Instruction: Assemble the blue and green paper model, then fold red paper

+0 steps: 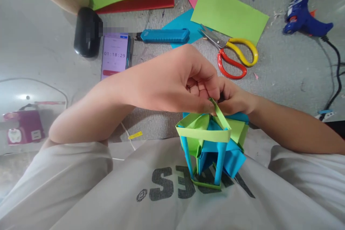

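A paper structure [203, 136] of green strips and blue rolled posts hangs close to the white shirt, below both hands. My left hand [175, 82] is bent over its top, thumb and fingers pinching the end of a narrow green strip. From the other side my right hand [234, 97] meets it, fingers closed at the same strip end; its fingertips are partly hidden behind the left fingers. Blue and green folded pieces show on the right side of the structure.
Beyond the hands lie scissors [219, 45], a blue cutter [165, 36], green paper [229, 14], a phone [114, 55] and a black case [87, 32]. A blue glue gun [303, 14] with a cord is at the right, a purple item [25, 127] at the left.
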`<state>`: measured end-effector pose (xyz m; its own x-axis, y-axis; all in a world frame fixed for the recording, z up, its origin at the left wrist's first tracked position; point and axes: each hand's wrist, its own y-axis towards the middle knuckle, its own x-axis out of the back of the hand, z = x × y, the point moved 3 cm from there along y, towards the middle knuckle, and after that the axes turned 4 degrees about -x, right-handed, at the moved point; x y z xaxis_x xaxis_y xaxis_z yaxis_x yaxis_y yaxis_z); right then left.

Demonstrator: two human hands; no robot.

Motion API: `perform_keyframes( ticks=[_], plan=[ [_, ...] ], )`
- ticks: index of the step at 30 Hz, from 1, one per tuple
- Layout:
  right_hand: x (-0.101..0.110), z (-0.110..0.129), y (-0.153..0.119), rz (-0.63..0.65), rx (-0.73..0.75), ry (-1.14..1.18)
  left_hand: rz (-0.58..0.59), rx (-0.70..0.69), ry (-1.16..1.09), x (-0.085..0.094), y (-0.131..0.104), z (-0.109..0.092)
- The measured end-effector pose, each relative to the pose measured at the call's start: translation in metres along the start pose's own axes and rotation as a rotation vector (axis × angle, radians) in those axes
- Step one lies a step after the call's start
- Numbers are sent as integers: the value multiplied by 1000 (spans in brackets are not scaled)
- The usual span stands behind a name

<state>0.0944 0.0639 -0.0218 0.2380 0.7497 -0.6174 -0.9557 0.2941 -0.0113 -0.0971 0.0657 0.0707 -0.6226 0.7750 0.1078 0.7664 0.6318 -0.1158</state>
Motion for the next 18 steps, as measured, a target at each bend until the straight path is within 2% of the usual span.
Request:
perform_keyframes(
  ticks=[2,8,11,14,18],
  plan=[
    [2,-2,0,-7,0,-30,-3,-50,20,0,0,0],
    [5,-3,2,9,49,-113,-50,-68,249,-5,0,-6],
    [4,-3,3,-11,53,-109,-32,-104,321,-6,1,-9],
    [1,0,3,-22,104,-98,-5,-116,338,-5,0,-10],
    [3,-2,3,-22,51,-144,-53,-54,246,-4,-5,-11]
  ],
)
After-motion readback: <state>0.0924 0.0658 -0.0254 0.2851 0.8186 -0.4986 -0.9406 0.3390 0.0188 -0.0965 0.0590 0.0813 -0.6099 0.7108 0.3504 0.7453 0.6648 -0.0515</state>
